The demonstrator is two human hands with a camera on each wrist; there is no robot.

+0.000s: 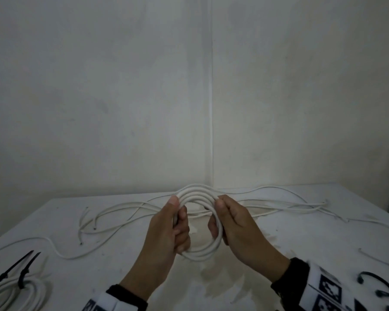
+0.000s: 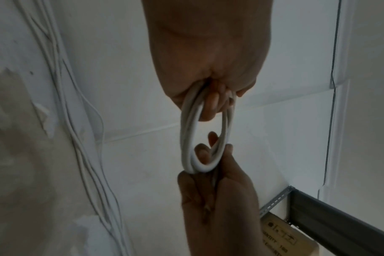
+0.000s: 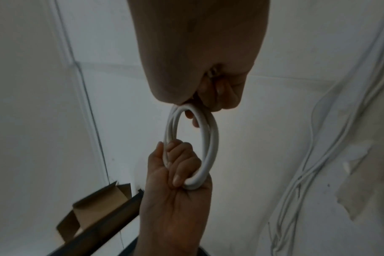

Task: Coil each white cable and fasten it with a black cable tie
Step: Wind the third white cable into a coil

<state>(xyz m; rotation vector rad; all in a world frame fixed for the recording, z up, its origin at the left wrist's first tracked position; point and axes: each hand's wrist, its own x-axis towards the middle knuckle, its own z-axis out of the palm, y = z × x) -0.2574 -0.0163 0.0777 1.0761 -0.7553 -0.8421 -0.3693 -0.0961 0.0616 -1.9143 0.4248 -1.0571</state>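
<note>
- Coil (image 1: 198, 223) of white cable sits at lower centre of the head view, held up off the table (image 1: 301, 232). The left hand (image 1: 166, 234) grips its left side and the right hand (image 1: 236, 227) pinches its right side, likely to stop the turns springing apart before a tie goes on.
- Lower left, a finished bundle (image 1: 16, 292) wears black cable ties (image 1: 20, 270); more loose ties (image 1: 377, 286) wait at lower right, and uncoiled cables (image 1: 126, 212) sprawl behind the hands.
- Left wrist view: fingers curled through the ring at frame centre, turns stacked flat together.
- Right wrist view: dim, but the thumb seems to press the top of the ring, with the other hand's fist wrapped round the bottom.
</note>
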